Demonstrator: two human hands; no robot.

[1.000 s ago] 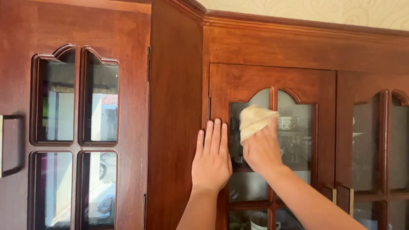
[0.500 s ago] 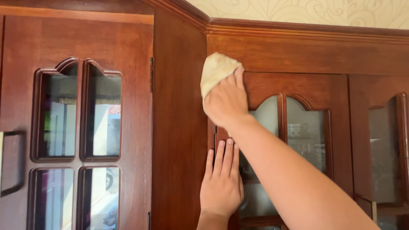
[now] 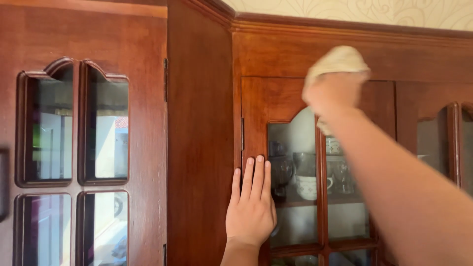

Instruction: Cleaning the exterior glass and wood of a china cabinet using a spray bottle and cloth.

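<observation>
Left door: reddish-brown wooden door (image 3: 148, 123) at the far left, with four glass panes (image 3: 103, 133) in arched and square frames; the glass mirrors a bright outdoor scene.
Hinges: small dark hinges (image 3: 165, 79) along that door's right edge.
Side panel: plain upright cabinet panel (image 3: 199, 138) of the same wood, between the left door and the cabinet front.
Left hand: left hand (image 3: 251, 207) flat against the wood, palm down, fingers straight, pointing up and pressed close together; it lies on the left stile of the cabinet door (image 3: 256, 103), at the edge where wood meets glass. It holds nothing.
Cabinet glass: arched panes (image 3: 295, 148) split by a thin wooden bar; behind them a shelf with a white patterned cup (image 3: 310, 187) and darker glassware (image 3: 283, 170), dim through the glass.
Cloth: pale cream cloth (image 3: 337, 59), bunched, against the top rail of the cabinet door, just under the wide wooden band below the moulding.
Right hand: right hand (image 3: 330, 93) raised high, closed around the cloth and pressing it to the wood; blurred, so single fingers cannot be told. The forearm runs down to the lower right corner.
Moulding: dark wooden cornice (image 3: 345, 29) across the top.
Wall: cream wallpaper (image 3: 369, 10) with a faint swirl pattern above the cornice.
Right door: another glazed door (image 3: 443, 128) at the far right, partly hidden by the arm.
</observation>
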